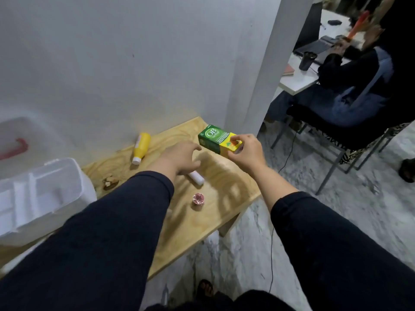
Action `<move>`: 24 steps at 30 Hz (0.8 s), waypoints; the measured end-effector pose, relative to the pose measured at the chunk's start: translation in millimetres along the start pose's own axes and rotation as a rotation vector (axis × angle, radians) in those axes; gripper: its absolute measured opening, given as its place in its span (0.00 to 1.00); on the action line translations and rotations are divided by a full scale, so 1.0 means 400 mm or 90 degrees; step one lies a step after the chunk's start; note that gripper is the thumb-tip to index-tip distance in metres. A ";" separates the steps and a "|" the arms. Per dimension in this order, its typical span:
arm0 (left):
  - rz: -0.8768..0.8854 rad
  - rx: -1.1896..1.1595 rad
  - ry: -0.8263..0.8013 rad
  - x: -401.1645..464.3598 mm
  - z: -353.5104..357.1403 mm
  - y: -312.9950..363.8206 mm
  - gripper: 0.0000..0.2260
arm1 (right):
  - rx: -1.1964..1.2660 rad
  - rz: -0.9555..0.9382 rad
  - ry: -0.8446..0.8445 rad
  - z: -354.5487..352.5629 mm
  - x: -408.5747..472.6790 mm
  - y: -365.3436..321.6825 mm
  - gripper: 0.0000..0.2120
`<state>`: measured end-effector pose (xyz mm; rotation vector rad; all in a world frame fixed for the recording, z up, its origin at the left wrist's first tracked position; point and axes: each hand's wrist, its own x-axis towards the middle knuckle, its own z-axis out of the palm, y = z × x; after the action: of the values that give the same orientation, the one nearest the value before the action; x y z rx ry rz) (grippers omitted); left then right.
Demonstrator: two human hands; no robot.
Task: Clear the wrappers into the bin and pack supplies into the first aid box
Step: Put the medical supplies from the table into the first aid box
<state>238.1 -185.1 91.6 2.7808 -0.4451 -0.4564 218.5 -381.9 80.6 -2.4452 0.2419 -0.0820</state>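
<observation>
The right hand (243, 151), right of frame centre, grips a green and yellow carton (219, 141) by its near yellow end, thumb on top and fingers wrapped under, holding it tilted just above the far corner of the wooden table (224, 198). The left hand (179, 158) reaches forward at frame centre with fingers loosely spread and holds nothing; its fingertips point toward the carton but stay just apart from it. Both arms wear dark sleeves (112, 232).

A white tube (197, 178) lies on the table directly below the left wrist, partly hidden by it. Lower, near the table's front edge, sits a small crumpled pink wrapper (198, 199). A yellow bottle (141, 148) with a white cap lies on its side near the wall, left of the hands. Some brown scraps (110, 181), too blurred to identify, lie left of centre on the wood.

At the left edge of the frame a white first aid box (40, 196) stands open, its divided tray showing; its raised lid (13, 142) with a red handle is blurred above it.

In the upper right, another person (359, 86) in dark clothes sits on a chair at a white desk (296, 84) with a black cup on it.
</observation>
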 end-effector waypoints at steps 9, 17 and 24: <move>-0.207 -0.011 0.067 -0.196 -0.156 -0.220 0.22 | -0.049 -0.258 -0.125 0.036 0.038 -0.323 0.20; -0.366 -0.059 0.122 -0.456 -0.164 -0.441 0.28 | -0.069 -0.421 -0.238 0.191 -0.064 -0.581 0.22; -0.445 -0.065 0.116 -0.602 -0.114 -0.599 0.39 | -0.188 -0.535 -0.287 0.340 -0.148 -0.714 0.22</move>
<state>97.1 126.2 117.8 2.7719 0.5946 -0.3423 220.4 -69.2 156.5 -2.5992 -1.0361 0.1510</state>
